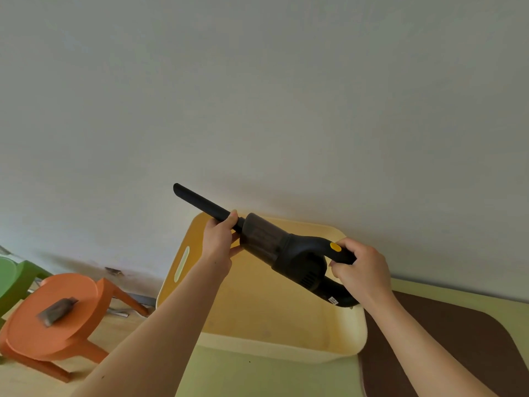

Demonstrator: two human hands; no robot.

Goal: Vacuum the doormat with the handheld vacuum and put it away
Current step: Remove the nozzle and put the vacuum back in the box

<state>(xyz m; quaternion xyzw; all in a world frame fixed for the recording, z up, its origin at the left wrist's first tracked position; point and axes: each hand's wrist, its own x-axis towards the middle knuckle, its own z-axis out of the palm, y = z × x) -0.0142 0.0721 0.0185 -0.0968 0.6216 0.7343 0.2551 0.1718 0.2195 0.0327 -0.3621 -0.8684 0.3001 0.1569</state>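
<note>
I hold a black handheld vacuum (pixel 289 253) in the air over a yellow plastic bin (pixel 257 319), tilted so its long crevice nozzle (pixel 200 202) points up and left. My right hand (pixel 360 270) grips the handle beside the yellow button (pixel 335 247). My left hand (pixel 219 239) is wrapped around the base of the nozzle where it meets the dust cup. A brown doormat (pixel 446 345) lies on the green table to the right of the bin.
The bin stands against a white wall (pixel 257 96) on a green table (pixel 257 376). An orange stool (pixel 57 316) with a small brush attachment (pixel 57 310) on its seat stands at the left. A green stool (pixel 14 279) is behind it.
</note>
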